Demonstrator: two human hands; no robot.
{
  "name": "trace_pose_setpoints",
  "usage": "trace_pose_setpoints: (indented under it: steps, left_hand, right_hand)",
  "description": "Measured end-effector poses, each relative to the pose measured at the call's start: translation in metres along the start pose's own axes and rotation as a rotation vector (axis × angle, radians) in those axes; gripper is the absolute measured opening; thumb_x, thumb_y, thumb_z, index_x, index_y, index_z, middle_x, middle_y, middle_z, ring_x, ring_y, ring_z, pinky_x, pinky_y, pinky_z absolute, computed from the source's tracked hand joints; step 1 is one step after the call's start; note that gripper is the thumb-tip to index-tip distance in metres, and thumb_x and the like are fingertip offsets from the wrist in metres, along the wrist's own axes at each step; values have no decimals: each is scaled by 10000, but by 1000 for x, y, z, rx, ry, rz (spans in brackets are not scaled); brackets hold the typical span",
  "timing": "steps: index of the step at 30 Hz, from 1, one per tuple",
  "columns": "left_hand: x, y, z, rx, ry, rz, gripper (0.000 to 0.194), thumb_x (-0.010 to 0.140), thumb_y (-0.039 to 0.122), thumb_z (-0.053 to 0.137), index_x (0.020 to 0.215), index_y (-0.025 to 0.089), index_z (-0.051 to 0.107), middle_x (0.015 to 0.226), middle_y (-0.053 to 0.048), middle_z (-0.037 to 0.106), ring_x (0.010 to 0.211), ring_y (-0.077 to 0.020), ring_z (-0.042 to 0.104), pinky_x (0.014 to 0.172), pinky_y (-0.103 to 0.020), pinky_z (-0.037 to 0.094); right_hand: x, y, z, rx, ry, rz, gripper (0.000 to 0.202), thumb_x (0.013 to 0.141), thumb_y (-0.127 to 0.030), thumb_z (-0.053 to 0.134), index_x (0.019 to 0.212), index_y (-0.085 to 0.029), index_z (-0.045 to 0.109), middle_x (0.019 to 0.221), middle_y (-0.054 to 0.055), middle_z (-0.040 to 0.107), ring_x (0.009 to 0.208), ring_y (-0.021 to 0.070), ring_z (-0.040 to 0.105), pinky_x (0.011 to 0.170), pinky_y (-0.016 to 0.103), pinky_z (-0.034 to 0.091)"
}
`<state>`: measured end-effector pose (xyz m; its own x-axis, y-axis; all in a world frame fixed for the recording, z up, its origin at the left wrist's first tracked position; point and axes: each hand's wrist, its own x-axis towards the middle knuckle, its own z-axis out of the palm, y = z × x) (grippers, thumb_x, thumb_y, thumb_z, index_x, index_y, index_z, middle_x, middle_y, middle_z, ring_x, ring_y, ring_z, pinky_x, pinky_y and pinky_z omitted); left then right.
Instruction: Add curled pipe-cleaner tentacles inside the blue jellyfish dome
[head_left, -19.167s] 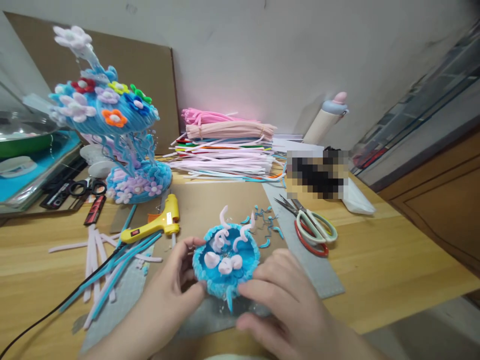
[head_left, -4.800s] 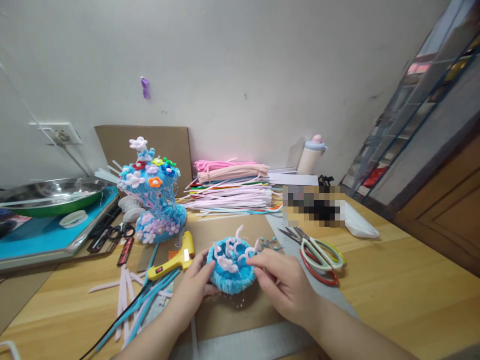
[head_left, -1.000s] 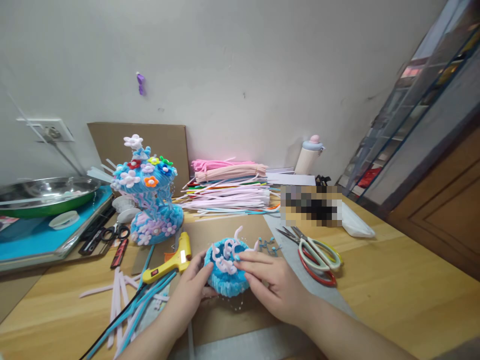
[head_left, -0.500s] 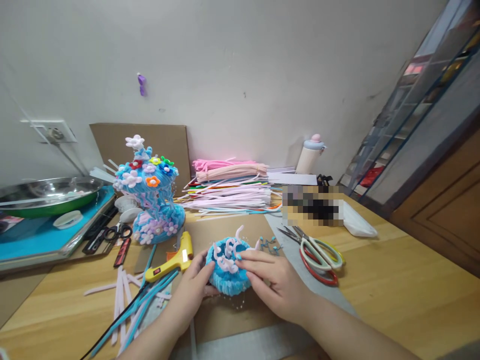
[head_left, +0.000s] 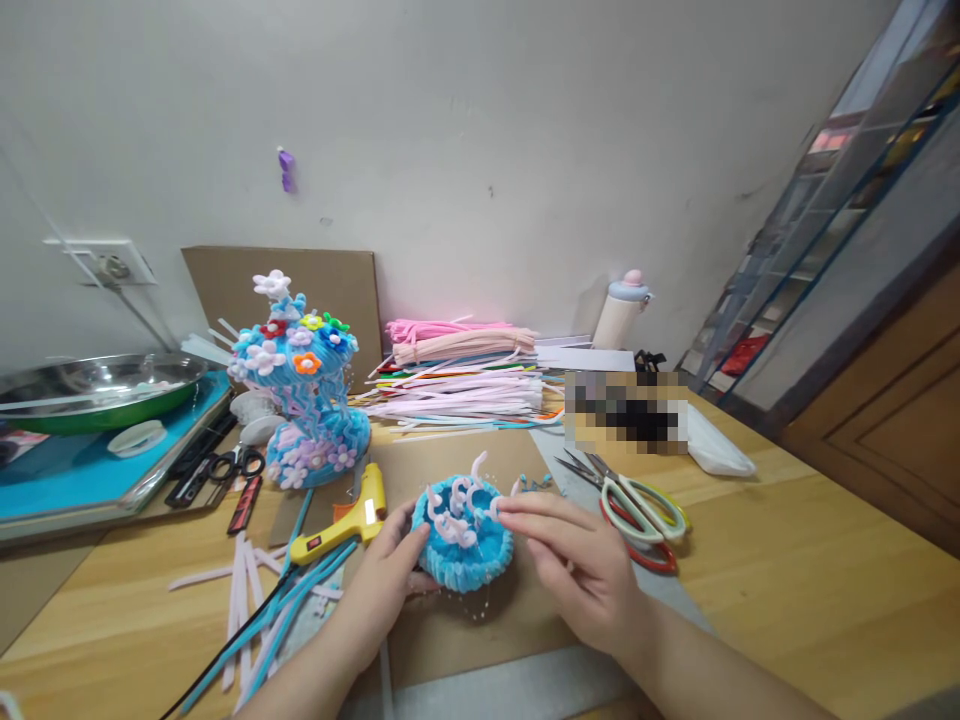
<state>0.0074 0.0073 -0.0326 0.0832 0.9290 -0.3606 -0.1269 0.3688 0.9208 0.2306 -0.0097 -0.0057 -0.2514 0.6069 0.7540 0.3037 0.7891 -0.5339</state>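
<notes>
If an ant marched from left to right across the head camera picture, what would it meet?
Green metal pan → black-handled scissors → yellow glue gun → fuzzy blue bowl with pale pink curls → water bottle → white plastic bag → brown door.

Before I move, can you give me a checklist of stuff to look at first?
1. Left hand is holding the blue fuzzy bowl: ok.
2. Right hand has a good grip on the pale curl: cannot tell; the fingers are at it, but the grip is unclear.
3. Yellow glue gun is well away from your left hand: not ok, it's close beside it.
4. Glue gun is cool: cannot tell, so maybe treat it as hot.
5. Glue gun is away from the blue strips: not ok, they're close by.
6. Scissors point away from you: ok.
</notes>
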Motion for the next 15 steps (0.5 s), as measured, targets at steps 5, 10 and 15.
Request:
trace_pose_setpoints:
  steps: [5,10,15]
  left_hand:
    - [7,-5,-3,-14,9,-4,468,851,305,633,1292,196,518,1300,-138,620,922,-267,706,657,-370,626]
    - [16,-13,-8,-63,24,2,497,803,331,673,1264,223,522,1369,-127,576,982,-288,694,652,-392,624]
    - [14,-6,-9,-92,30,-6,628,706,386,763,1267,205,545,1266,-140,662,989,-315,702,655,-363,601]
  right_hand:
    - [-3,-1,-3,127,93,138,294,927,-241,488,744,-210,716,559,8,598,510,143,536,509,274,388]
    - [-5,9,3,234,144,428,448,956,-376,480,557,-189,558,504,-15,464,493,123,455,508,271,316]
    - [-1,22,13,436,237,732,360,970,-425,436,682,-210,435,565,-72,382,428,70,343,417,218,248]
